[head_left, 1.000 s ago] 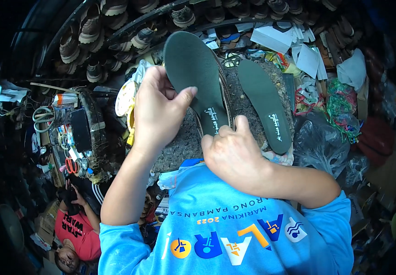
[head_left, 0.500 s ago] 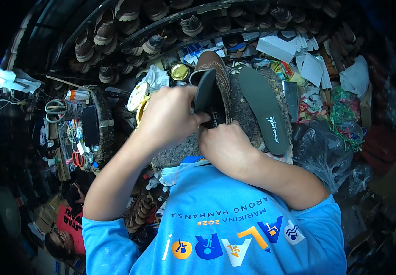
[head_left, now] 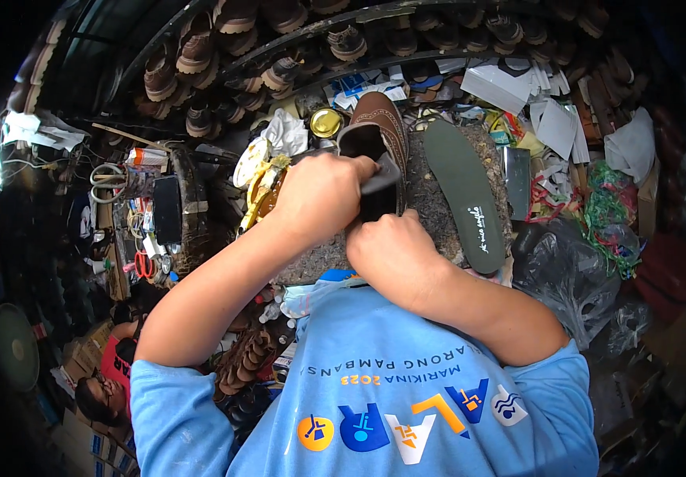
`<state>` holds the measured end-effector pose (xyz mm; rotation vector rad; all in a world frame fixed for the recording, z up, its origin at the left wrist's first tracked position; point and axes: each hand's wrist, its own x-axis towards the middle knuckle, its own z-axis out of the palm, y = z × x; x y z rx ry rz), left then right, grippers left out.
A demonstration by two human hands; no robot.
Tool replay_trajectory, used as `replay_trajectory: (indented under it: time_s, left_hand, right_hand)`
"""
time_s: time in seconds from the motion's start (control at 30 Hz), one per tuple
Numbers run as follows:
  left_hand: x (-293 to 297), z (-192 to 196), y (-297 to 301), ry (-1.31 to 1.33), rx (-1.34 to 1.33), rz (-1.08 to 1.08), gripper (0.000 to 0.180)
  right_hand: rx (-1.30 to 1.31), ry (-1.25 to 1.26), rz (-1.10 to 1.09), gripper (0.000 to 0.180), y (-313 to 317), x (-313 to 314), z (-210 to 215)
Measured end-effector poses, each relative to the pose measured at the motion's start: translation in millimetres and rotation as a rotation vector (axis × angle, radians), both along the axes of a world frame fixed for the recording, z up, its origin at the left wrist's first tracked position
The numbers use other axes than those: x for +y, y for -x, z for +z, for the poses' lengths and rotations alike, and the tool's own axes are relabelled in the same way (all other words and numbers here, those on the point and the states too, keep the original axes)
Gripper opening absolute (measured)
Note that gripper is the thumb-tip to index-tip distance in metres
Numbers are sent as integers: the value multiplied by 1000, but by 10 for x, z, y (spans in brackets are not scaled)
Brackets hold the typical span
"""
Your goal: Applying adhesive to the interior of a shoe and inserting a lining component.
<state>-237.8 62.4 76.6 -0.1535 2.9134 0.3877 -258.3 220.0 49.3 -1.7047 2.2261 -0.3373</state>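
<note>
Head view: the left hand (head_left: pixel 320 195) has its grip closed on a dark insole (head_left: pixel 380 184) at the opening of the brown shoe (head_left: pixel 381 131). The right hand (head_left: pixel 394 254) clasps the shoe's heel from 6 o'clock. A green insole (head_left: pixel 464 191) lies at 3 o'clock on the desk (head_left: pixel 430 211).

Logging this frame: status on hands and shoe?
Left hand grips the dark insole at the brown shoe opening. Right hand braces the heel. Second green insole lies beside, clear.

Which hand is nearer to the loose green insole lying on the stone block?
Right. The right hand sits at the brown shoe's heel, just left of the green insole; the left hand is beyond the shoe, farther left.
</note>
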Motion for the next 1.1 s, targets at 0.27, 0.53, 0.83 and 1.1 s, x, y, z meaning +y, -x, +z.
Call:
replay_trajectory:
  time_s: [0.27, 0.53, 0.83, 1.1]
  left_hand:
    - [459, 583, -462, -974, 99, 599, 36]
    - [431, 374, 193, -710, -520, 452, 85]
    - [392, -29, 484, -434, -704, 373, 104]
    - [465, -33, 504, -639, -790, 390, 98]
  right_hand:
    - [-33, -112, -27, 22, 3, -22, 27]
    - [30, 18, -19, 31, -152, -112, -348]
    - [9, -64, -61, 23, -102, -125, -193]
    - [-90, 15, -101, 25, -87, -86, -171]
